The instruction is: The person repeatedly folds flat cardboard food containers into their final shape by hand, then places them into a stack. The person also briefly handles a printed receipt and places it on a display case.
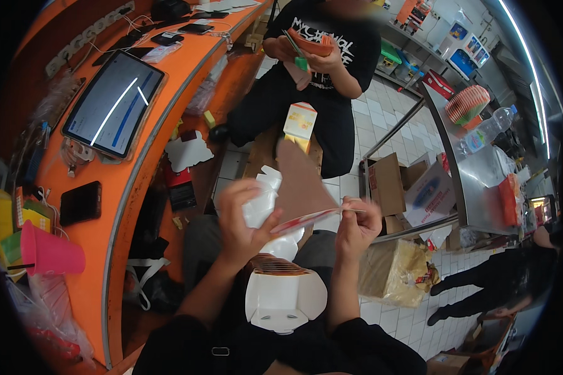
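My left hand (243,220) and my right hand (356,226) both grip a flat cardboard box blank (300,184), brown inside with white and red edges, held up between them over my lap. A stack of flat white blanks (283,294) with an orange-striped edge rests on my lap below. Opposite me sits another person in black, whose hands (313,56) hold an orange blank. A folded yellow-and-white box (299,123) stands on a surface between us.
A curved orange counter (150,125) runs along the left with a tablet (114,104), a black phone (80,202) and a pink cup (50,252). Cardboard boxes (391,270) sit on the tiled floor at right beside a steel table (475,169). Another person's legs (481,290) are at far right.
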Demonstrator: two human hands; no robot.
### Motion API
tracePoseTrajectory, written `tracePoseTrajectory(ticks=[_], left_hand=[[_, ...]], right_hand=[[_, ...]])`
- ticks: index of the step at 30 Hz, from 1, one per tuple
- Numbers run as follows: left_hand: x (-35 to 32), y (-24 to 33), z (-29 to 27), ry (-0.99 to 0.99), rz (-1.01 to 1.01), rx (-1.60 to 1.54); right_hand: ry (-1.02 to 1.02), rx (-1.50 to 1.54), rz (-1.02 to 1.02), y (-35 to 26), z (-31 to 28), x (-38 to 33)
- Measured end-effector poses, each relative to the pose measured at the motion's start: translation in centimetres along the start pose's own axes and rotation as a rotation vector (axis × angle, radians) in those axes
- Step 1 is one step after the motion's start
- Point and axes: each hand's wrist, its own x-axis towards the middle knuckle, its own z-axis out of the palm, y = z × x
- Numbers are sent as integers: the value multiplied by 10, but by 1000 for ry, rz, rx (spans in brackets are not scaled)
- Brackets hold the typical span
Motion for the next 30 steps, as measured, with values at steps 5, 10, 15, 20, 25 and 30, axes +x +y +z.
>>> tracePoseTrajectory(ticks=[5, 10, 15, 20, 25, 30], left_hand=[[23, -6, 22, -419, -733, -1801], [46, -15, -4, -534, -808, -1712], [43, 9, -20, -507, -622, -1066], [37, 35, -15, -460, -511, -684], [27, 40, -11, -437, -541, -755], [21, 37, -10, -452, -616, -863]], right_hand=[[-407, -62, -85, -5, 14, 21], [-596, -325, -167, -22, 16, 55], [-406, -680, -199, -37, 27, 60], [-417, -631, -162, -28, 32, 51], [-330, -580, -36, -13, 21, 33], [-332, -511, -59, -7, 8, 19]])
